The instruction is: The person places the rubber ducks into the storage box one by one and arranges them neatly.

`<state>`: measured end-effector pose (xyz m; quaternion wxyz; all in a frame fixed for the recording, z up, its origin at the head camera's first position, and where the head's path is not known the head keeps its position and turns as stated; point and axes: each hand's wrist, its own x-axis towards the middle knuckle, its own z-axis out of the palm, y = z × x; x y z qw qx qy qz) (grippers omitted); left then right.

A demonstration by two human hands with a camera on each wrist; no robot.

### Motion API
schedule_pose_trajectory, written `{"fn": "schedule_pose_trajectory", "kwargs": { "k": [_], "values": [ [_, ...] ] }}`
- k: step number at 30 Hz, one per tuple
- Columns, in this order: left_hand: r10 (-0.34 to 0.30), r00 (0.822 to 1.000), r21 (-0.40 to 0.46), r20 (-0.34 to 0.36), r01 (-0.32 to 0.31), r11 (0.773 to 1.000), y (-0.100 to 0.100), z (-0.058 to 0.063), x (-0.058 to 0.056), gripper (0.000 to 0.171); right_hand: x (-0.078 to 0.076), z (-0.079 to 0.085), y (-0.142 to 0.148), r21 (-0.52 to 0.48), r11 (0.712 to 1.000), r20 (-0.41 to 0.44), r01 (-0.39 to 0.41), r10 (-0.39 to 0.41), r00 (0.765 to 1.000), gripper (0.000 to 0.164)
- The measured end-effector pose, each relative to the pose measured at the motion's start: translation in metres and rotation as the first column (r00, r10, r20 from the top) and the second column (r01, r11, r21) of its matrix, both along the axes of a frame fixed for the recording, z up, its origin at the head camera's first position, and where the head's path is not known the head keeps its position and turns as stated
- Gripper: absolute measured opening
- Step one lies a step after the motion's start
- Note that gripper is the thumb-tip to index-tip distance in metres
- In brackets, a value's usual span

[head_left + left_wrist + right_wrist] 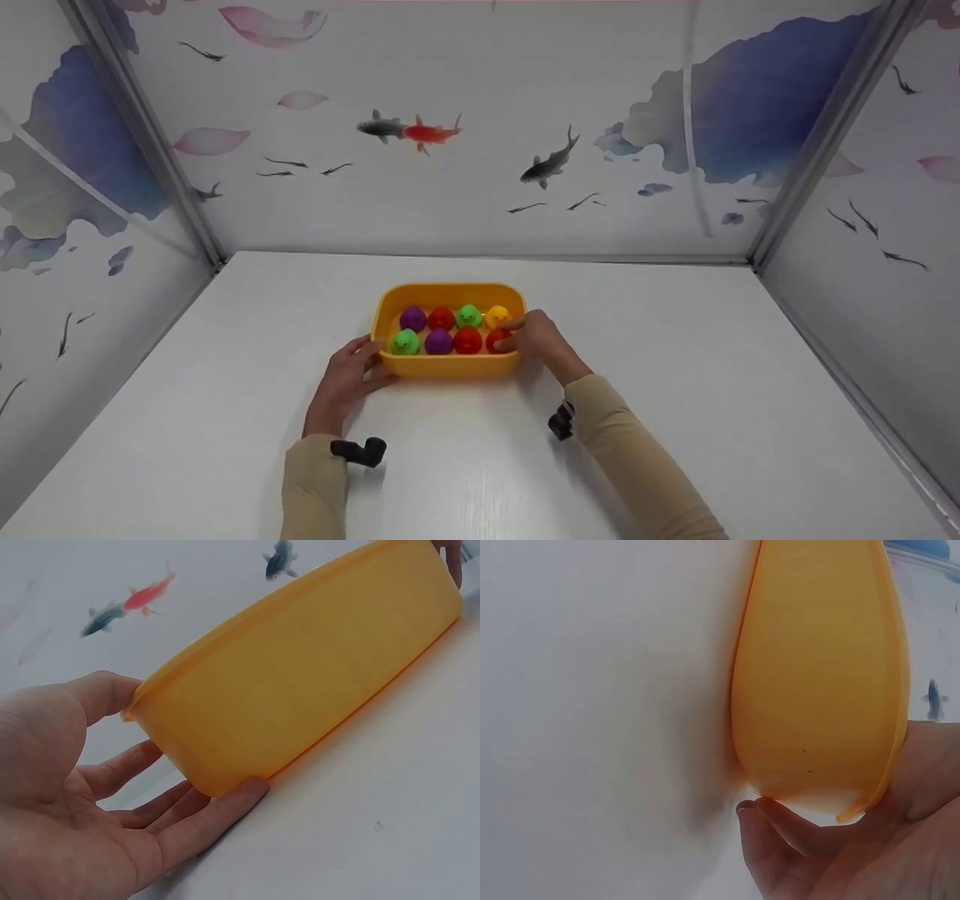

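**A:** Where are your hands right now?

**B:** Both of yours are on the yellow tray (448,365), which sits on the white table (675,420), near the middle and just in front of you. Your left hand (346,382) lies against the tray's near left corner: the fingers (217,814) are straight and relaxed, spread along the base of the wall, with the thumb up by the rim. It touches the tray without closing around it.

**A:** And the right one?

**B:** Your right hand (538,341) is at the tray's right end. From the head view the fingers reach over the rim, by the red toy (496,341) in the near row. The wrist view shows the thumb (780,829) pressed under the tray's end and the palm over the rim, so you grip that end between thumb and fingers.

**A:** What's inside?

**B:** Eight small round toys in two rows of four. The far row runs purple (412,318), red (441,318), green (469,316), yellow (498,316). The near row runs green (405,343), purple (439,342), red (468,341), then the red one by your fingers.
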<state>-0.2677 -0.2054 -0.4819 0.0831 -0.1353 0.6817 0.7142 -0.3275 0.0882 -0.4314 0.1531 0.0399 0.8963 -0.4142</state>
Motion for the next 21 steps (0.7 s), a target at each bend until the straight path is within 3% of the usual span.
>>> {"fn": "schedule_pose_trajectory", "kwargs": {
  "k": [8,14,21],
  "values": [
    [0.007,1.0,-0.005,0.006,-0.007,1.0,0.0003,0.0,-0.0001,0.057,0.0037,0.0049,-0.0005,0.162,0.987,-0.057,-0.023,0.032,0.998,0.037],
    [0.017,1.0,0.054,-0.006,-0.017,0.998,0.0031,0.0006,-0.0011,0.054,0.001,0.0043,0.0034,0.12,0.991,-0.043,-0.065,0.07,0.997,0.044],
    [0.001,1.0,0.023,0.023,-0.002,1.0,-0.0015,0.0099,0.0011,0.056,-0.0013,0.0077,0.0068,0.046,0.994,0.002,-0.099,0.099,0.995,0.049]
  ]
}}
